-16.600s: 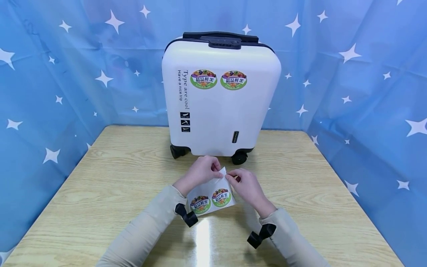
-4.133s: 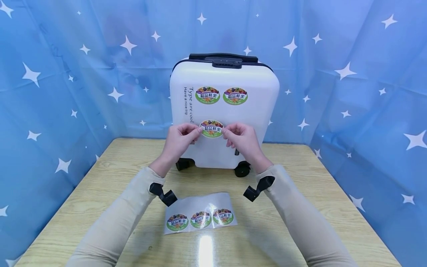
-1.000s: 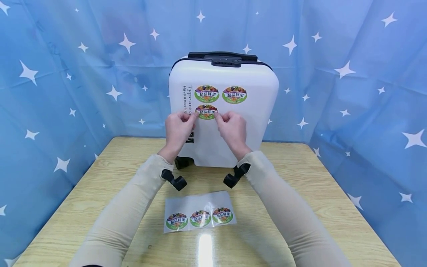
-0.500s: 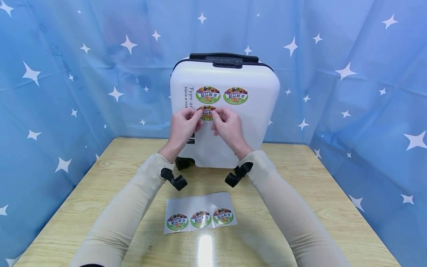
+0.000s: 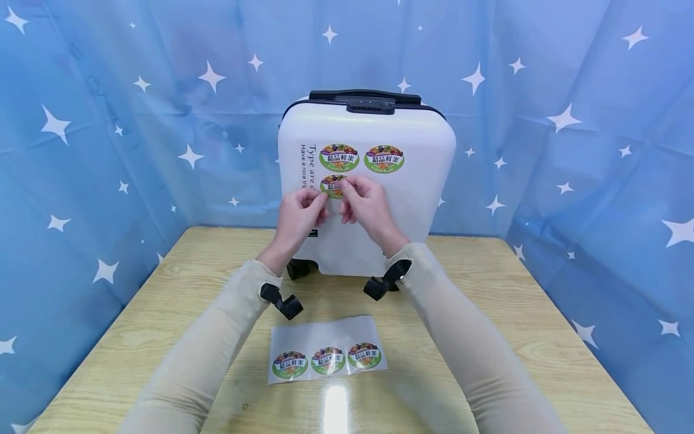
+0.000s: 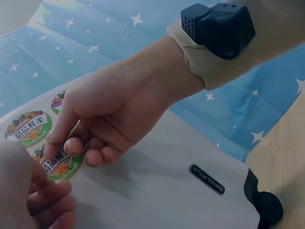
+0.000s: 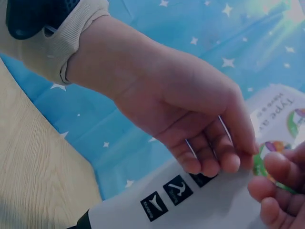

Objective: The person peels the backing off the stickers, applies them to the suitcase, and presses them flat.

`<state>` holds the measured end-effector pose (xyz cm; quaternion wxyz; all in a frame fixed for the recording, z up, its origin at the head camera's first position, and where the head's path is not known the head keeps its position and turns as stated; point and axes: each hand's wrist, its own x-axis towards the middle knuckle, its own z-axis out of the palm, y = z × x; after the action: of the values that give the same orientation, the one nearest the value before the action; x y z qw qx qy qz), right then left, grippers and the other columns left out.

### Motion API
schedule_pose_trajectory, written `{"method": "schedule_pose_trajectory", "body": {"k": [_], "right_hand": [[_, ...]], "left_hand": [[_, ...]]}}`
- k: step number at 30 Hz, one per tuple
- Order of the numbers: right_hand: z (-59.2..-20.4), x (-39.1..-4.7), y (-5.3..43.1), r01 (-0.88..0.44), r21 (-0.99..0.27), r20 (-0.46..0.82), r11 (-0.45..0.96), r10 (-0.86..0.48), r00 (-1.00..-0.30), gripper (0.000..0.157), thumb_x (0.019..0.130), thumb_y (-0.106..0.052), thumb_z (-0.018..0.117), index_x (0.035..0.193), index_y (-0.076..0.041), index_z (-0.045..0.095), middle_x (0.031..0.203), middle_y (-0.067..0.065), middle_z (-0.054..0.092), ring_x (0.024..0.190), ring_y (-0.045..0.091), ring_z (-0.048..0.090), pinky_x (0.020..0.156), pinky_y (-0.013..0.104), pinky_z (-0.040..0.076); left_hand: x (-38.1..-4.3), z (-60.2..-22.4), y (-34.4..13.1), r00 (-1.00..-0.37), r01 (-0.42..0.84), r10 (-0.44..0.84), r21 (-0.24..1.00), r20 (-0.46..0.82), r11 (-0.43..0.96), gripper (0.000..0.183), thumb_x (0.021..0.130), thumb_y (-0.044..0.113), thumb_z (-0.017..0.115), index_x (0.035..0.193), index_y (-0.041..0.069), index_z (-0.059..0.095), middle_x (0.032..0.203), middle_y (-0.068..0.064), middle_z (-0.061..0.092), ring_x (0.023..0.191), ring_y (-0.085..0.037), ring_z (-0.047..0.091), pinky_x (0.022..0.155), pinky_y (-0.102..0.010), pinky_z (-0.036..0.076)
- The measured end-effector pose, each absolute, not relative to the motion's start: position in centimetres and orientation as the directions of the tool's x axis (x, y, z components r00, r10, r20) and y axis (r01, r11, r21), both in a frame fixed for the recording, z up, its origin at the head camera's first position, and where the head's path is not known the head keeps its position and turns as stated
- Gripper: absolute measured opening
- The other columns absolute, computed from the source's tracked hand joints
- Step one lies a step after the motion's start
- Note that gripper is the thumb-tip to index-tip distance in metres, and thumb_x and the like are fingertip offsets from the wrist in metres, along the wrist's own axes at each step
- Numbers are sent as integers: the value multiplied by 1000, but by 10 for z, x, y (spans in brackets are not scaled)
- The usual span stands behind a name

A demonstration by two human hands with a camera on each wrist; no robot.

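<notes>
In the head view a white suitcase (image 5: 417, 181) stands upright at the back of the table. Two oval fruit stickers, the left one (image 5: 338, 157) and the right one (image 5: 384, 158), lie side by side on its front. Below the left one is a third fruit sticker (image 5: 328, 185), flat against the shell and partly covered by fingers. My right hand (image 5: 370, 205) presses its thumb onto this sticker's right half, the other fingers loosely bent. The fingertips of my left hand (image 5: 298, 218) are right at its lower left edge, also loosely bent, gripping nothing.
On the wooden table (image 5: 461, 289) before the suitcase lies a sticker sheet (image 5: 328, 330) with three fruit stickers along its near edge. Blue star-patterned curtains (image 5: 217, 120) enclose the back and sides. Printed lettering (image 5: 307, 166) runs down the suitcase's left side.
The third sticker went from being held between both hands before the suitcase to lying on it. Just now my left hand slid slightly down, while the right thumb moved left over the sticker.
</notes>
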<state>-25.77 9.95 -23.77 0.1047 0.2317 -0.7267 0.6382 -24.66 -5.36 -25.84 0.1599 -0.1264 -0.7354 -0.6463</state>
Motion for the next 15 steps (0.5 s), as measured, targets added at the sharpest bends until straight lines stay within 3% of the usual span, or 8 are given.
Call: {"method": "schedule_pose_trajectory", "body": {"k": [15], "right_hand": [[-255, -257, 102, -441, -892, 421, 94, -175, -890, 26, 97, -20, 51, 104, 2, 64, 59, 10, 55, 45, 20, 52, 43, 25, 42]], "left_hand": [[-241, -297, -54, -941, 332, -12, 932, 337, 145, 26, 91, 20, 59, 91, -6, 65, 67, -11, 62, 58, -15, 57, 55, -25, 49]]}}
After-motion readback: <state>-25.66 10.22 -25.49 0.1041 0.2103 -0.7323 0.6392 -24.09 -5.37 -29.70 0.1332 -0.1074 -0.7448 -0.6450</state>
